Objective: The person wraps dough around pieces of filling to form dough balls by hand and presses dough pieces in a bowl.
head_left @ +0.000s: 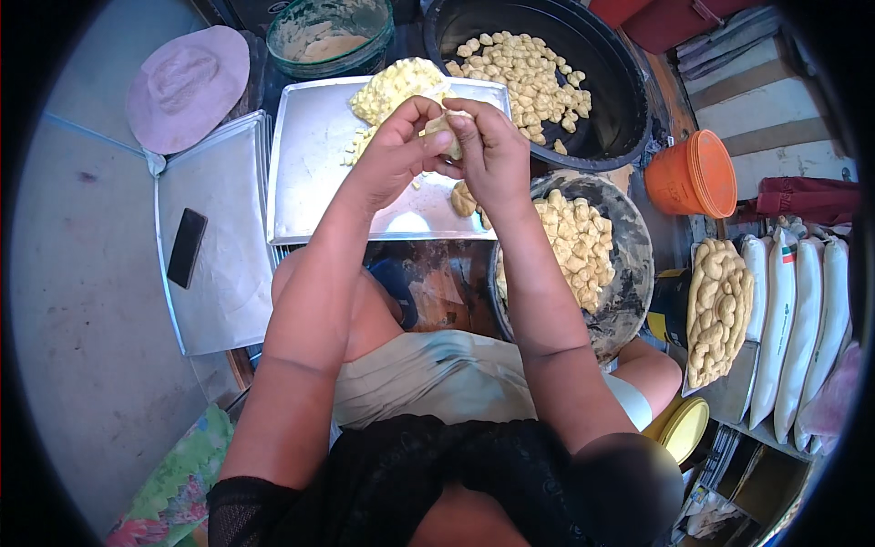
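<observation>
Above a silver metal tray (305,169), my left hand (397,150) and my right hand (495,153) meet, their fingers closed round a small piece of pale dough (438,139). Both thumbs press on it, and the fingers partly cover it. Just below my right hand, a browner lump of dough (463,200) rests on the tray. A heap of small pale-yellow cubes (394,89) lies at the tray's far side, with a few loose ones by my left hand. Under my right forearm, many dough pieces (576,239) fill part of a dark, floury basin (631,264).
At the far right stands a large black tub (615,118) of dough pieces (524,73), beside an orange bucket (693,173). A green-rimmed bowl (330,66) stands behind the tray. Leftward are stacked trays (214,310) bearing a phone (187,248), and a pink hat (187,88).
</observation>
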The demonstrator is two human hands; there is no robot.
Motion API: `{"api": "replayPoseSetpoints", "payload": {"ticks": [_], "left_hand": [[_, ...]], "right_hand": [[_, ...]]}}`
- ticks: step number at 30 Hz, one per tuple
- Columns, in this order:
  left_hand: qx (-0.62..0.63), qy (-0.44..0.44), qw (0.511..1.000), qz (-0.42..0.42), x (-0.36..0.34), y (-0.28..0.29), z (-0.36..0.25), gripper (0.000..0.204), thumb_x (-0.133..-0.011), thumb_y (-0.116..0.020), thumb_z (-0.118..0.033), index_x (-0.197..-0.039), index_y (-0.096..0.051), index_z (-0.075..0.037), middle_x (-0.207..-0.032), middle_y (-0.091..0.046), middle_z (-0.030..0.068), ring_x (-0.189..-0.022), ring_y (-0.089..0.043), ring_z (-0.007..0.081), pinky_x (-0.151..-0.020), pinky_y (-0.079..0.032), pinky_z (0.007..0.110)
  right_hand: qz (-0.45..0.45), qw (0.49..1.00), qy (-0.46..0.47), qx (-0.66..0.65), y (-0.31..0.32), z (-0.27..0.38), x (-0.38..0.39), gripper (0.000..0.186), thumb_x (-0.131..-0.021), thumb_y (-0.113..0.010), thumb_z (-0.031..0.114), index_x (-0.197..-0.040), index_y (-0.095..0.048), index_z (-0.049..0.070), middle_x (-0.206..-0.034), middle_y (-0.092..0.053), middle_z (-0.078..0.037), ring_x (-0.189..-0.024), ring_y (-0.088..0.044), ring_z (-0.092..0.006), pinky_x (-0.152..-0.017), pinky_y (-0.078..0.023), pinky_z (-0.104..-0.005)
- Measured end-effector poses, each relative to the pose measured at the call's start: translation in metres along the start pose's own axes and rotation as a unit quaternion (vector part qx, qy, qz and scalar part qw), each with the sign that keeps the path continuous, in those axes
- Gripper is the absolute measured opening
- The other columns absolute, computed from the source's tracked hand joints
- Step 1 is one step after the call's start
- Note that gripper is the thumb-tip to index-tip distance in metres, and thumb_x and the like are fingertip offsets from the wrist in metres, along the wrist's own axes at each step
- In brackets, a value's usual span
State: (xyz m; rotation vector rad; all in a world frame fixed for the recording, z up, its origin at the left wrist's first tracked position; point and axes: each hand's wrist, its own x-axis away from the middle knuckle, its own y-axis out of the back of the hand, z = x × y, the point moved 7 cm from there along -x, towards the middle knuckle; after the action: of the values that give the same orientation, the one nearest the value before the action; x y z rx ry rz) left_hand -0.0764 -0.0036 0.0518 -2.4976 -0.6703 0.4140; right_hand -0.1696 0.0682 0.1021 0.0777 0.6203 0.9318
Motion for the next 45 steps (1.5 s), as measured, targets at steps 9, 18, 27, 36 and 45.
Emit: {"api": "replayPoseSetpoints", "payload": {"ticks": [9, 18, 27, 36, 45], "left_hand": [[-0.117, -0.046, 0.98, -0.157, -0.012, 0.021, 0.009, 0.032, -0.089, -0.066, -0.035, -0.09, -0.053, -0.006, -0.078, -0.056, -0.0006, -0.074, -0.056, 0.0088, -0.068, -0.045, 0.021], [0.073, -0.082, 0.964, -0.243, -0.011, 0.018, 0.012, 0.067, -0.097, -0.034, -0.053, -0.142, -0.032, -0.004, -0.136, -0.045, 0.0147, -0.127, -0.043, 0.0243, -0.106, -0.035, 0.035], [0.206, -0.04, 0.978, -0.01, 0.0, -0.052, 0.021, 0.092, -0.085, -0.023, -0.077, -0.151, -0.011, -0.013, -0.156, -0.011, 0.0131, -0.142, -0.018, 0.0303, -0.115, -0.016, 0.045], [0.097, 0.039, 0.994, -0.039, -0.01, -0.024, 0.019, 0.088, -0.087, -0.025, -0.074, -0.151, -0.012, -0.014, -0.154, -0.013, 0.0159, -0.136, -0.027, 0.0309, -0.112, -0.018, 0.044], [-0.074, -0.038, 0.947, -0.309, -0.001, 0.064, -0.022, 0.06, -0.097, -0.041, -0.048, -0.13, -0.045, 0.002, -0.133, -0.042, 0.0149, -0.123, -0.043, 0.0283, -0.101, -0.037, 0.038]], "right_hand": [[0.013, 0.998, 0.052, -0.039, -0.003, -0.008, 0.016, 0.035, -0.081, -0.07, 0.014, -0.113, -0.063, 0.006, -0.108, -0.06, -0.014, -0.103, -0.056, -0.0294, -0.095, -0.041, -0.0383], [0.041, 0.993, -0.006, 0.111, -0.05, 0.014, 0.052, 0.051, -0.096, -0.044, 0.032, -0.133, -0.045, -0.002, -0.143, -0.032, -0.029, -0.136, -0.023, -0.0413, -0.112, -0.017, -0.0428], [-0.089, 0.993, 0.057, -0.044, 0.004, -0.013, 0.003, 0.057, -0.091, -0.055, 0.037, -0.132, -0.046, -0.001, -0.128, -0.049, -0.021, -0.127, -0.042, -0.037, -0.103, -0.036, -0.0422], [-0.045, 0.898, 0.346, 0.269, 0.031, -0.017, -0.007, 0.033, -0.073, -0.073, 0.012, -0.106, -0.065, 0.011, -0.111, -0.059, -0.011, -0.106, -0.052, -0.029, -0.086, -0.04, -0.0372], [0.419, 0.819, 0.07, 0.387, -0.009, -0.135, 0.043, 0.057, -0.07, -0.066, 0.003, -0.124, -0.059, 0.02, -0.139, -0.047, -0.005, -0.133, -0.035, -0.0257, -0.111, -0.021, -0.0517]]}}
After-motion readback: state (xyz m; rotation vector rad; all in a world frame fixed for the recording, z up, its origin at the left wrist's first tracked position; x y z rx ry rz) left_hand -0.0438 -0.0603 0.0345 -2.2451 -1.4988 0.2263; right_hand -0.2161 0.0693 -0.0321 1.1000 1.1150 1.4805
